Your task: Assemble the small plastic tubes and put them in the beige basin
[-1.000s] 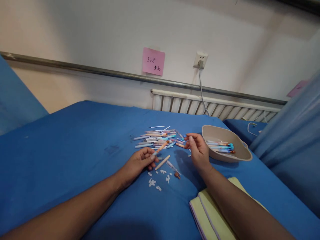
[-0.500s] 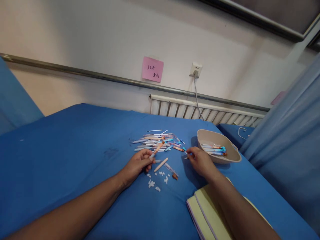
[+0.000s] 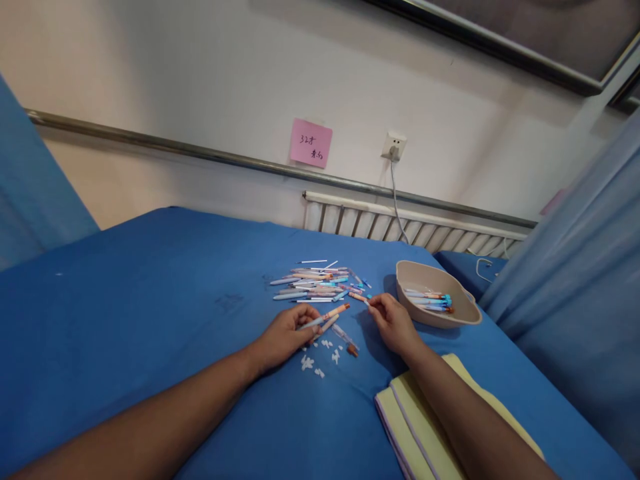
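Observation:
My left hand (image 3: 291, 337) is closed on a pen (image 3: 333, 313) with an orange printed upper part and a grey lower part. Under it lies a peach pen barrel (image 3: 326, 327), partly covered by my fingers. My right hand (image 3: 393, 320) pinches something small and whitish, mostly hidden by the fingertips, next to an orange pen part (image 3: 357, 297) at the pile's right edge. A pile of pen parts (image 3: 310, 287), with barrels, refills and blue caps, lies beyond my hands. Small white pieces (image 3: 307, 363) and a clear barrel (image 3: 345, 335) with a brown end (image 3: 353, 350) are nearer me.
A beige basket (image 3: 415, 270) with several pens (image 3: 427, 301) stands right of the pile. A folded yellow cloth (image 3: 415, 413) lies under my right forearm. The blue-covered table (image 3: 200, 267) meets a wall with a radiator (image 3: 370, 220); a blue curtain (image 3: 575, 267) hangs at right.
My left hand has lowered the pen and tilted it flatter, over the peach barrel. My right hand stays near the pile's right edge, its fingertips shifted slightly. The view has moved a little.

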`<state>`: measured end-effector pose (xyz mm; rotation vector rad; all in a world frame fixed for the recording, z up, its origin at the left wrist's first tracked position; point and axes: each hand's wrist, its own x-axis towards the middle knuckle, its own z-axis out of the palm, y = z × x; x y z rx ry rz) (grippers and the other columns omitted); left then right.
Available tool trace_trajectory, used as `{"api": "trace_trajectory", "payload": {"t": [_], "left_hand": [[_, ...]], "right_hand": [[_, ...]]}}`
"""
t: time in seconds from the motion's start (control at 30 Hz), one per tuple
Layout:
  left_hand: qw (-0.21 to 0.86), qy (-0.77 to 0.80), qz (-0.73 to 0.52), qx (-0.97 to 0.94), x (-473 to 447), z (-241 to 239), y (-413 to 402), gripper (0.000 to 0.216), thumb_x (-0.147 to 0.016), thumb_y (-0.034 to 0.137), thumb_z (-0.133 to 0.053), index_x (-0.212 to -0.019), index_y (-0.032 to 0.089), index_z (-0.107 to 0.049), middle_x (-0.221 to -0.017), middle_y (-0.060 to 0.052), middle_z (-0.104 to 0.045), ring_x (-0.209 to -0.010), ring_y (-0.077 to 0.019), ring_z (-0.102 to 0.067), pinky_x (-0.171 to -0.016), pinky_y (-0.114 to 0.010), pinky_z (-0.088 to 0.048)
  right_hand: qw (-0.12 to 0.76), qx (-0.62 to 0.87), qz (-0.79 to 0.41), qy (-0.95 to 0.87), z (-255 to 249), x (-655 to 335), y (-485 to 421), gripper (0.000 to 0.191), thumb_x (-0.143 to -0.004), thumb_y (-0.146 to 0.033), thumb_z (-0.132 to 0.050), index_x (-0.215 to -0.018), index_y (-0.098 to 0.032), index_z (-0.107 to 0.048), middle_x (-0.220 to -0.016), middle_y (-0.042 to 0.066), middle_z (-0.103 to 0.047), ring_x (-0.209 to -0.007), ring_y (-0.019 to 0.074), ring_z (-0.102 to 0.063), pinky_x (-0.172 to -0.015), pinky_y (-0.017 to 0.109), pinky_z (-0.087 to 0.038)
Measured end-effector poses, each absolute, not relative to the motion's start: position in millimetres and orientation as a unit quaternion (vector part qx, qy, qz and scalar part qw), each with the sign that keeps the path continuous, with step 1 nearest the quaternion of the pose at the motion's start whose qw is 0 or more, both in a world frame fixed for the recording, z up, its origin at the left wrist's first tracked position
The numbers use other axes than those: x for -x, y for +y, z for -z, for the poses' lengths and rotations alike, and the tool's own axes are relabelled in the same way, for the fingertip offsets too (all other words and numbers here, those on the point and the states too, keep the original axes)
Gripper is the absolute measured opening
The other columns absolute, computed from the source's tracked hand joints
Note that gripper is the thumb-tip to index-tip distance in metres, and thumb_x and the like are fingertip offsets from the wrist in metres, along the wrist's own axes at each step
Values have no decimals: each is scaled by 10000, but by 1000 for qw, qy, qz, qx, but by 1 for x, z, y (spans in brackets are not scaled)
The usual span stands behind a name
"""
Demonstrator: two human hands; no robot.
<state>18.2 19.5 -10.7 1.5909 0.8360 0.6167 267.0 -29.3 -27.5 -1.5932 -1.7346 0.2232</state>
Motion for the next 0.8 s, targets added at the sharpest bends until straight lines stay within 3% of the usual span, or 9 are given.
{"api": "trace_trajectory", "payload": {"t": [0.13, 0.8], "left_hand": [[540, 354, -251, -721, -18, 6, 17, 188, -727, 320, -602, -835, 172, -563, -698, 29, -585, -607, -115, -512, -554, -204, -391], [485, 356, -239, -762, -19, 2, 17, 160, -748, 303, -583, -852, 184, -607, -795, -3, -626, -741, -158, -547, -668, -232, -429]], "right_hand": [[499, 533, -172, -661, 21, -254, -34, 130, -855, -294, -480, -899, -199, -557, -840, 38, -575, -717, 155, -583, -639, 262, -480], [501, 481, -168, -700, 8, -251, -39, 114, -838, -197, -519, -857, -207, -631, -864, 39, -618, -820, 165, -577, -743, 279, -456]]}}
